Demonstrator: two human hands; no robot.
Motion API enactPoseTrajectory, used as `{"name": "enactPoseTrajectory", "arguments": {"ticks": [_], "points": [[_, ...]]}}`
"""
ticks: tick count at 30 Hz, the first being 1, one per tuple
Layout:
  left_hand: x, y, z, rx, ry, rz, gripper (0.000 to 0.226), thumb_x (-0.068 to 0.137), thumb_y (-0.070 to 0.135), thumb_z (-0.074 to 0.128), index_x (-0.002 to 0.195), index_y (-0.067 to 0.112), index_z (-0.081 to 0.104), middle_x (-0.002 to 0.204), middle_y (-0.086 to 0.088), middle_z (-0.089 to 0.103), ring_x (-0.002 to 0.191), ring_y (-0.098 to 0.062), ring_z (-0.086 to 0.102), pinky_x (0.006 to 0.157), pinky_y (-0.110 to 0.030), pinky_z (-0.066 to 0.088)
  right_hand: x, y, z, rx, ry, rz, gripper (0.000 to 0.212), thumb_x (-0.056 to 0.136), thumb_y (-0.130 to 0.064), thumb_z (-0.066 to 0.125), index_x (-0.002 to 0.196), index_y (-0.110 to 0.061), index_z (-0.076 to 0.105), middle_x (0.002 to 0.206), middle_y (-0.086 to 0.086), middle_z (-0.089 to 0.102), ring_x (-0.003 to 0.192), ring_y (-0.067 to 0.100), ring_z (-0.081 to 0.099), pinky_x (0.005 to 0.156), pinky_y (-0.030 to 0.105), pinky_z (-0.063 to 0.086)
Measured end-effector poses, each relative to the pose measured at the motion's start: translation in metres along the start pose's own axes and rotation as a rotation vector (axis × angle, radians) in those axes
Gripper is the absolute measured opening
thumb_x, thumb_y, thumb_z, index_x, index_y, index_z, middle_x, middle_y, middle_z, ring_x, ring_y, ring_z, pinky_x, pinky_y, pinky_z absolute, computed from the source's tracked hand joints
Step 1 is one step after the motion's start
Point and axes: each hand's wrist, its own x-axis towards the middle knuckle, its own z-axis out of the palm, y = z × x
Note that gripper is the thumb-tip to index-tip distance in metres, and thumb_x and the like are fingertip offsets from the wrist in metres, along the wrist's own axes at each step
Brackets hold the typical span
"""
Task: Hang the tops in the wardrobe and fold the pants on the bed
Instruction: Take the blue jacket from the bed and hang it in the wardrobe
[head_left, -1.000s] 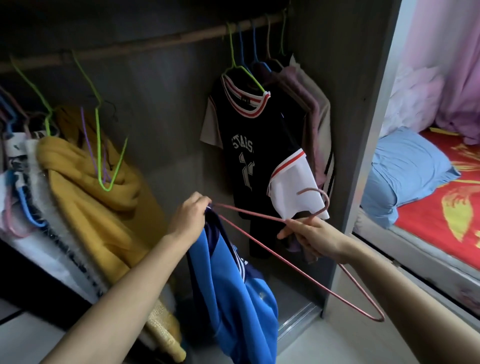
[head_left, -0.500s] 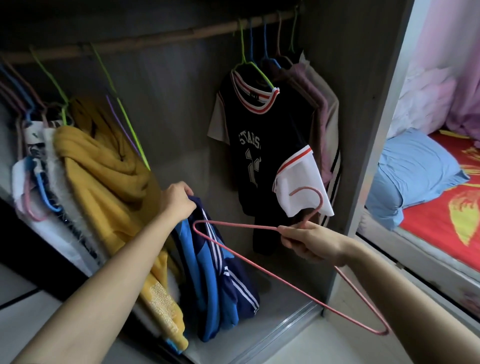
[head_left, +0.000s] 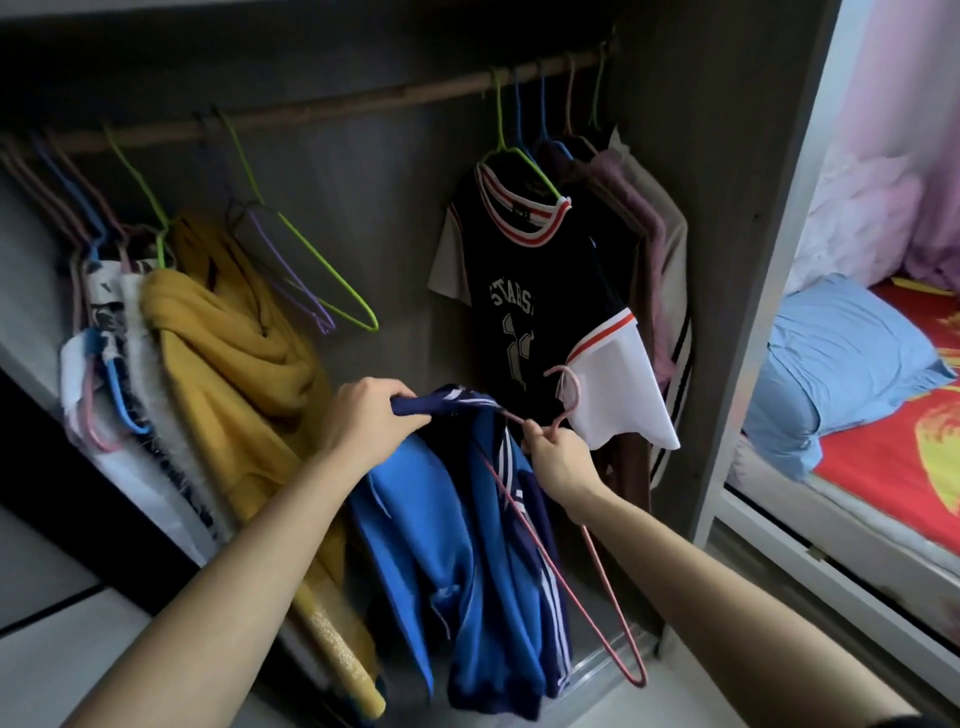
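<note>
— Pink hanger (head_left: 550, 561) is going into the blue top (head_left: 452, 561) now! A moment ago it was out in the air, just below the black jersey (head_left: 530, 291).

— Yes. One end of the wire now looks poked into the neck of the top, right under the jersey. The two hands have come close together too.

— How do the hands hold?

— The left hand (head_left: 363, 415) is closed tight on the dark collar, down and left of the jersey. The right hand (head_left: 558, 457) pinches the hanger just under its hook, below the jersey's white sleeve.

— Is the top hung up?

— Not yet. It dangles below the jersey, and most of the wire is outside the cloth. I think the other end must go in next. Then the hook can go up on the wooden rail (head_left: 311, 111) above the jersey.
</note>
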Motion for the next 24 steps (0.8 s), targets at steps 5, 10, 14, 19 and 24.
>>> {"name": "enactPoseTrajectory", "arguments": {"ticks": [5, 10, 14, 19, 24], "points": [[-0.003, -0.018, -0.01, -0.193, 0.11, 0.006, 0.03, 0.08, 0.047, 0.074, 0.071, 0.019, 0.069, 0.057, -0.001, 0.06, 0.057, -0.016, 0.057, 0.056, -0.037, 0.043, -0.019, -0.006, 0.009, 0.311, 0.16, -0.375, 0.045, 0.106, -0.03, 0.041, 0.061, -0.031, 0.043, 0.054, -0.014, 0.042, 0.055, 0.001, 0.038, 0.063, 0.024, 0.034], [-0.002, 0.007, -0.024, -0.516, 0.079, -0.004, 0.019, 0.072, 0.039, 0.074, 0.076, 0.02, 0.076, 0.067, -0.001, 0.069, 0.064, -0.006, 0.056, 0.063, -0.032, 0.048, 0.005, 0.001, 0.014, -0.096, -0.056, -0.095, 0.033, 0.106, -0.025, 0.036, 0.107, -0.009, 0.065, 0.093, 0.011, 0.062, 0.089, 0.028, 0.061, 0.073, 0.032, 0.041], [-0.025, 0.029, -0.001, -0.502, -0.166, 0.102, 0.009, 0.078, 0.021, 0.082, 0.082, 0.027, 0.076, 0.073, 0.008, 0.072, 0.067, 0.001, 0.058, 0.067, -0.028, 0.047, 0.018, -0.01, -0.001, 0.323, 0.076, -0.095, 0.036, 0.099, -0.025, 0.044, 0.064, -0.02, 0.051, 0.054, -0.007, 0.042, 0.055, 0.014, 0.038, 0.053, 0.029, 0.031], [-0.02, 0.044, 0.007, -0.435, -0.121, 0.155, 0.008, 0.08, 0.033, 0.08, 0.084, 0.03, 0.074, 0.079, 0.013, 0.072, 0.076, -0.008, 0.067, 0.07, -0.031, 0.052, 0.017, -0.022, -0.034, 0.4, 0.142, -0.175, 0.037, 0.09, -0.027, 0.049, 0.054, -0.023, 0.055, 0.051, -0.005, 0.043, 0.049, 0.008, 0.037, 0.047, 0.022, 0.031], [0.003, 0.056, -0.002, -0.16, 0.039, 0.331, 0.032, 0.086, 0.054, 0.065, 0.107, 0.031, 0.068, 0.113, 0.007, 0.054, 0.113, -0.015, 0.048, 0.094, -0.031, 0.041, 0.025, -0.032, -0.07, 0.252, 0.088, -0.354, 0.051, 0.101, -0.028, 0.048, 0.053, -0.014, 0.059, 0.048, -0.003, 0.041, 0.05, 0.005, 0.037, 0.052, 0.026, 0.032]]}}
